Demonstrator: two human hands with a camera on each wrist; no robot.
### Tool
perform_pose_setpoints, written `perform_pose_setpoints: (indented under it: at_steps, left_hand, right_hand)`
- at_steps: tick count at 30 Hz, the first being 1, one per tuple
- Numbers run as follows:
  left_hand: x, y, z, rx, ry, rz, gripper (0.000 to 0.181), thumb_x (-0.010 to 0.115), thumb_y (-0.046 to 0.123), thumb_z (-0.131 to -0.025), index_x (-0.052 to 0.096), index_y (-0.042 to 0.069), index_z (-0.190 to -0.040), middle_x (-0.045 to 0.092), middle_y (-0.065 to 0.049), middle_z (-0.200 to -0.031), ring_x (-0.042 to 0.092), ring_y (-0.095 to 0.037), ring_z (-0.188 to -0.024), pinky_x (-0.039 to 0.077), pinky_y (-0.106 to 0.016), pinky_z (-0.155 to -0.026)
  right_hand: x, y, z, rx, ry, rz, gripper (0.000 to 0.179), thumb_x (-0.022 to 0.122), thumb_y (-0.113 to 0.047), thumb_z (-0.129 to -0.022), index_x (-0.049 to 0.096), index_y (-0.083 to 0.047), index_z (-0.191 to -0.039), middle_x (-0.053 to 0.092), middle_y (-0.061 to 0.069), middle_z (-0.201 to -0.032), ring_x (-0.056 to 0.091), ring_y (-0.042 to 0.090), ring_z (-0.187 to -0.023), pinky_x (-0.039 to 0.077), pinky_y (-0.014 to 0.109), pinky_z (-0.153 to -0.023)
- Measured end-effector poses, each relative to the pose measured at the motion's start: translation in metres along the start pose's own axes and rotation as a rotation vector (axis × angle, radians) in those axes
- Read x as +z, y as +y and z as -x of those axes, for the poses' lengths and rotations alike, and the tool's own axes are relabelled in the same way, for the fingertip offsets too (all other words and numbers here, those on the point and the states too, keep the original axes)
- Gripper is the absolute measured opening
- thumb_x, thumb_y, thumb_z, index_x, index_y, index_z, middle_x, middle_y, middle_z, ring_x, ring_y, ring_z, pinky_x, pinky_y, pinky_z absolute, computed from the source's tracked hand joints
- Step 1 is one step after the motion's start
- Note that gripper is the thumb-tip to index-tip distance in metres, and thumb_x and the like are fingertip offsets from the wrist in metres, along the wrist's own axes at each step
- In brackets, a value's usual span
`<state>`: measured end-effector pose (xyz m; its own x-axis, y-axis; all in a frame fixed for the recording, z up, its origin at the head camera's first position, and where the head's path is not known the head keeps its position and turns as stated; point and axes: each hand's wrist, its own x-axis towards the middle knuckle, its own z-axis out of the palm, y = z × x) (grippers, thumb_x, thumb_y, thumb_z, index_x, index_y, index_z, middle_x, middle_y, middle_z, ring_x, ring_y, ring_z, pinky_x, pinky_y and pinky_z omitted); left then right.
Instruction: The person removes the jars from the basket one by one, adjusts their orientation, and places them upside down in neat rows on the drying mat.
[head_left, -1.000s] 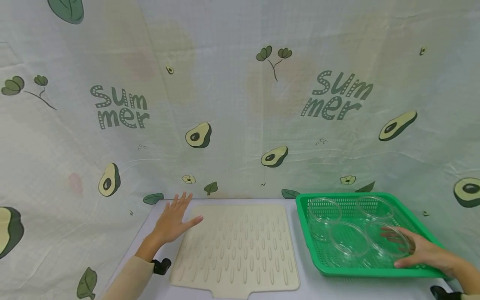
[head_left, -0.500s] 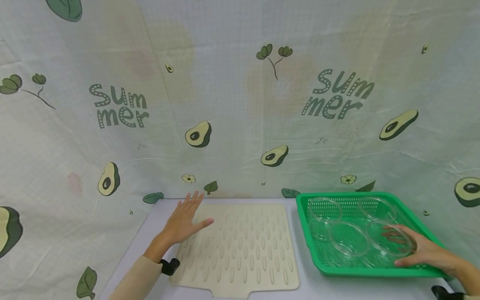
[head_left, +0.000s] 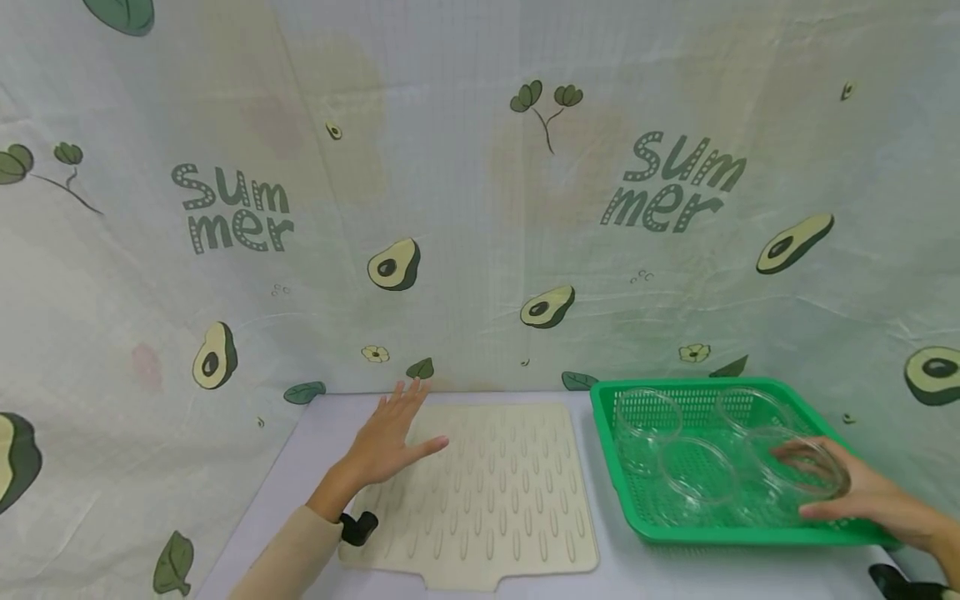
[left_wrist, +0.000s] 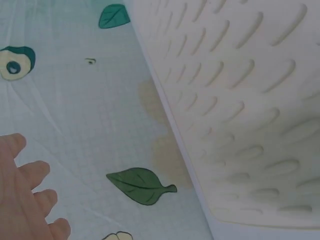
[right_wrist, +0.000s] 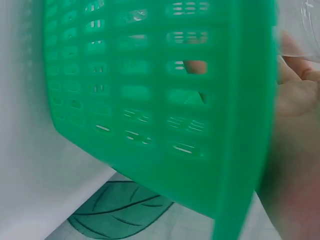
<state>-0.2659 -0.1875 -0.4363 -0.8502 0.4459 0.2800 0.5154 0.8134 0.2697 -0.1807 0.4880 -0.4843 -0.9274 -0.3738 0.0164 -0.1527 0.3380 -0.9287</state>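
In the head view, my right hand (head_left: 862, 492) grips a clear glass bowl (head_left: 783, 487) from its right side, inside the green basket (head_left: 720, 535). Fingers reach behind the bowl and the thumb lies at its near side. Three more clear bowls, one of them the front-left bowl (head_left: 697, 479), stand in the basket. The right wrist view has the basket's slotted wall (right_wrist: 145, 110) in front, covering part of the fingers. My left hand (head_left: 390, 437), fingers straight and spread, hovers over the far-left part of the cream ridged mat (head_left: 487, 500), holding nothing.
A white table (head_left: 300, 483) bears the mat on the left and the basket on the right. Behind it hangs a pale cloth (head_left: 465, 183) printed with avocados and leaves. The basket's raised rim (head_left: 603, 437) surrounds the bowls.
My left hand has shifted right, over the mat, with its fingers still spread. The gripped bowl and my right hand have moved slightly right and up; the other bowls stay put.
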Motion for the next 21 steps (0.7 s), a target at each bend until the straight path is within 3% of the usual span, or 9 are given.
perform_pose_setpoints:
  at_steps: [4,13,21]
  left_hand:
    - [0.003,0.013,-0.005,0.035,0.003,0.007,0.1,0.056,0.072,-0.087,0.02,0.014,-0.16,0.018,-0.007,-0.165,0.009,-0.034,-0.151,0.014,-0.063,-0.116]
    - [0.001,0.046,-0.014,0.091,-0.03,0.042,0.103,0.054,0.075,-0.086,0.017,0.015,-0.161,0.013,-0.005,-0.166,0.007,-0.027,-0.152,0.013,-0.056,-0.119]
    - [-0.003,0.068,-0.017,0.123,-0.058,0.071,0.102,0.052,0.077,-0.086,0.012,0.022,-0.162,0.008,0.001,-0.166,0.006,-0.024,-0.152,0.011,-0.05,-0.12]
  right_hand:
    - [0.003,-0.012,0.003,-0.018,0.062,0.056,0.069,0.06,0.008,-0.094,0.03,-0.021,-0.149,0.047,-0.031,-0.131,0.044,-0.019,-0.113,0.058,0.034,-0.073]
    - [0.009,-0.042,0.008,-0.096,0.188,0.211,0.077,0.066,0.012,-0.088,0.031,-0.022,-0.147,0.045,-0.027,-0.133,0.042,-0.02,-0.115,0.057,0.03,-0.07]
    - [0.015,-0.065,0.007,-0.17,0.289,0.336,0.087,0.073,0.016,-0.08,0.031,-0.017,-0.148,0.046,-0.019,-0.132,0.044,-0.017,-0.114,0.049,0.014,-0.076]
